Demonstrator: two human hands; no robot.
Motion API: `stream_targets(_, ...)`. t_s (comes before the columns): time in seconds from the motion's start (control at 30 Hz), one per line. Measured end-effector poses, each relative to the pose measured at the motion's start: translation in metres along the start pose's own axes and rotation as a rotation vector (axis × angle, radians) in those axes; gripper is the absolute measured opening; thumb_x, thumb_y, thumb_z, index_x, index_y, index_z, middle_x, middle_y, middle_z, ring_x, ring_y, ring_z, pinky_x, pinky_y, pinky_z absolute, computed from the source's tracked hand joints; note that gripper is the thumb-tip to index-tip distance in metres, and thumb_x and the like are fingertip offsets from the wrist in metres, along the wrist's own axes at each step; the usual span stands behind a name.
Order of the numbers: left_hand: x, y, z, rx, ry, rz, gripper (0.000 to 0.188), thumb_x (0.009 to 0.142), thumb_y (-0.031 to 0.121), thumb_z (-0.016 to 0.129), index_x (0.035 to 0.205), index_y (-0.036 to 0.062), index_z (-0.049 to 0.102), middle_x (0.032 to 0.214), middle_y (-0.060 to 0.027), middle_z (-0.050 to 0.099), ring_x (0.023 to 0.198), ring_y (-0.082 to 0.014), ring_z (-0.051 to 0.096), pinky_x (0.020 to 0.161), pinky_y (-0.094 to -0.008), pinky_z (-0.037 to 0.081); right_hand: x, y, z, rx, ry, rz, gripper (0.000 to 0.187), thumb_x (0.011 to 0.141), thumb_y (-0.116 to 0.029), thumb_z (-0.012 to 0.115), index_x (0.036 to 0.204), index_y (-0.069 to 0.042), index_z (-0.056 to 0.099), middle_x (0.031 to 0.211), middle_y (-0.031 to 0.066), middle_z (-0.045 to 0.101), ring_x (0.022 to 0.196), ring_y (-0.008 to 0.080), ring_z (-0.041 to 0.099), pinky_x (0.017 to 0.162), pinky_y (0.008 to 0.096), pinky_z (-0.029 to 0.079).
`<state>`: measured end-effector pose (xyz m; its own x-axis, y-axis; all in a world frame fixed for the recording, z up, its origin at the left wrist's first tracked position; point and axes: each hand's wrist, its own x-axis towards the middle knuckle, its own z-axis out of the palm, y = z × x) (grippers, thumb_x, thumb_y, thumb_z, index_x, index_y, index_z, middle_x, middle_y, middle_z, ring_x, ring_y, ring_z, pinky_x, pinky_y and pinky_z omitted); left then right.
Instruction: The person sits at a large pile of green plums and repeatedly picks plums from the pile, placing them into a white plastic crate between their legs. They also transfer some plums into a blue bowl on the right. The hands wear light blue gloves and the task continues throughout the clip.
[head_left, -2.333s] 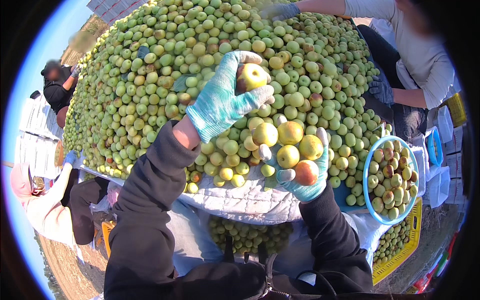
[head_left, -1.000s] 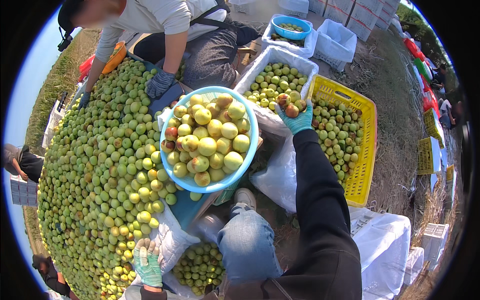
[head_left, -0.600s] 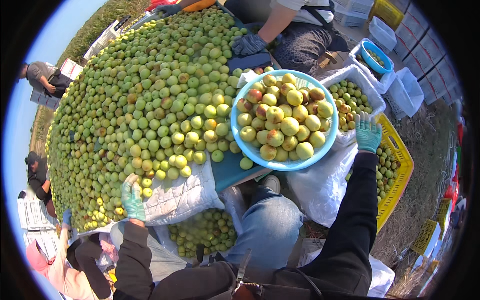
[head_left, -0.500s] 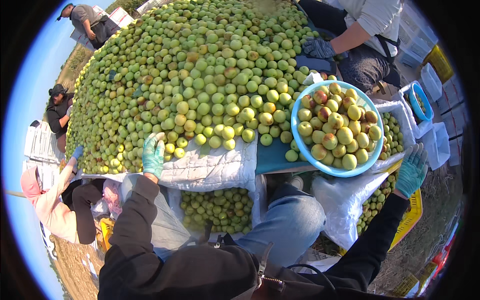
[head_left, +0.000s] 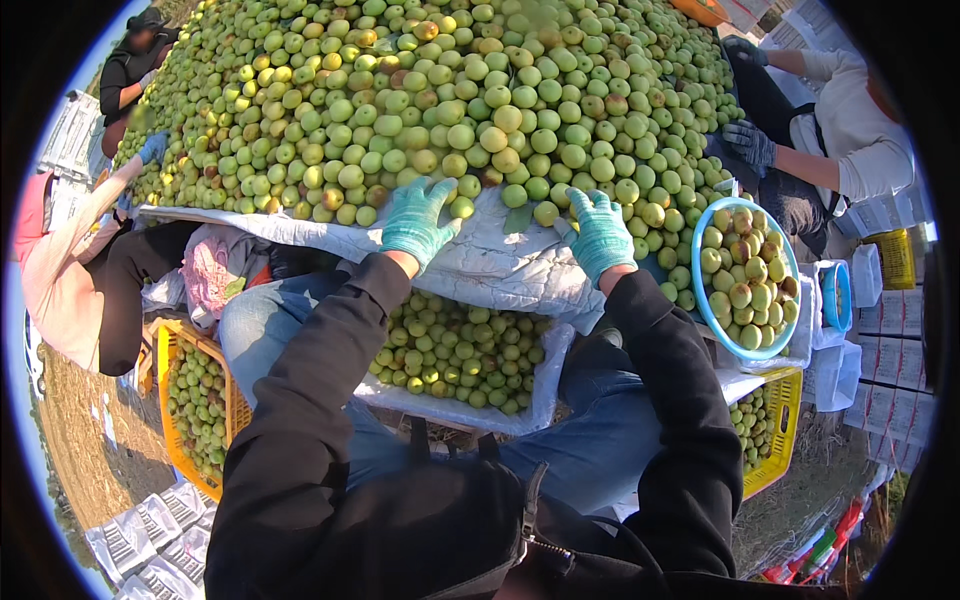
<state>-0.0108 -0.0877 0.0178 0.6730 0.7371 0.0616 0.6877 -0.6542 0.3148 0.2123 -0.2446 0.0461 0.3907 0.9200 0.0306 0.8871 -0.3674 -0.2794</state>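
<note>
A large heap of round green fruits (head_left: 330, 120), some blotched reddish brown and resembling jujubes, slopes down to a white padded cloth (head_left: 500, 250) at its near edge. My left hand (head_left: 418, 222), in a green knitted glove, lies at that edge with fingers spread; one green fruit (head_left: 462, 207) sits beside its thumb and index finger. To the right, my right hand (head_left: 598, 232), gloved alike, rests fingers outstretched against the lowest fruits and holds nothing. Between my knees stands a lined crate (head_left: 548, 385) full of the same fruit.
A light-blue basket (head_left: 704, 275) of browner fruit stands right of my right hand. Yellow crates (head_left: 785, 430) flank my legs. A co-worker's gloved hand (head_left: 750, 143) is at the right, another blue-gloved hand (head_left: 153, 147) at the left. White boxes (head_left: 895, 355) are stacked far right.
My right hand has moved left from beyond the blue basket to the heap's edge. The left hand remains at the edge, now with its thumb spread. The view has turned.
</note>
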Motion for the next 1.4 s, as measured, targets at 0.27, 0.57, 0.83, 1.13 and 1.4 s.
stream_targets(0.27, 0.005, 0.01, -0.001, 0.175, -0.222, 0.144, 0.057, 0.078, 0.048, 0.067, 0.129, 0.0262, 0.051, 0.138, -0.0179, 0.034, 0.117, -0.0403, 0.045, 0.095, -0.049, 0.045, 0.002, -0.062, 0.051, -0.24, 0.146, 0.243, 0.059, 0.077, -0.057, 0.067, 0.123, -0.021, 0.059, 0.135, 0.0223, 0.038, 0.111, 0.0397, 0.051, 0.083, 0.0471, 0.051)
stream_targets(0.57, -0.06, -0.022, -0.018, -0.567, 0.025, 0.285, 0.024, 0.083, 0.022, 0.069, 0.081, 0.0036, 0.053, 0.085, -0.0117, 0.051, 0.077, -0.0273, 0.052, 0.075, -0.0376, 0.047, -0.051, -0.048, 0.007, 0.336, 0.189, -0.024, 0.037, 0.076, -0.029, 0.077, 0.098, -0.003, 0.062, 0.099, 0.0124, 0.056, 0.087, 0.0256, 0.058, 0.076, 0.0328, 0.049)
stream_targets(0.83, -0.153, -0.068, 0.058, -0.804, -0.492, -0.429, 0.056, 0.086, 0.04, 0.065, 0.124, 0.0014, 0.052, 0.121, -0.0251, 0.052, 0.108, -0.0353, 0.054, 0.091, -0.0397, 0.044, -0.151, -0.071, 0.094, 0.43, -0.259, 0.293, 0.04, 0.081, -0.024, 0.073, 0.111, -0.003, 0.06, 0.096, 0.0184, 0.063, 0.085, 0.0253, 0.061, 0.077, 0.0348, 0.05)
stream_targets(1.13, -0.039, -0.02, -0.02, -0.575, 0.17, 0.211, 0.03, 0.088, 0.013, 0.061, 0.117, 0.0062, 0.06, 0.114, -0.0136, 0.061, 0.097, -0.0269, 0.062, 0.083, -0.0352, 0.05, -0.043, -0.089, 0.033, 0.333, 0.454, -0.151, 0.015, 0.087, -0.006, 0.062, 0.101, -0.006, 0.066, 0.092, 0.0104, 0.064, 0.076, 0.0234, 0.063, 0.069, 0.0311, 0.051)
stream_targets(1.4, 0.031, 0.02, 0.015, -0.076, -0.328, -0.094, 0.049, 0.082, 0.034, 0.066, 0.123, 0.0126, 0.05, 0.119, -0.0202, 0.053, 0.098, -0.0368, 0.061, 0.081, -0.0459, 0.051, 0.042, -0.091, 0.056, -0.112, -0.224, 0.308, 0.037, 0.089, -0.041, 0.054, 0.112, -0.012, 0.055, 0.112, 0.0179, 0.06, 0.1, 0.034, 0.062, 0.083, 0.0442, 0.051)
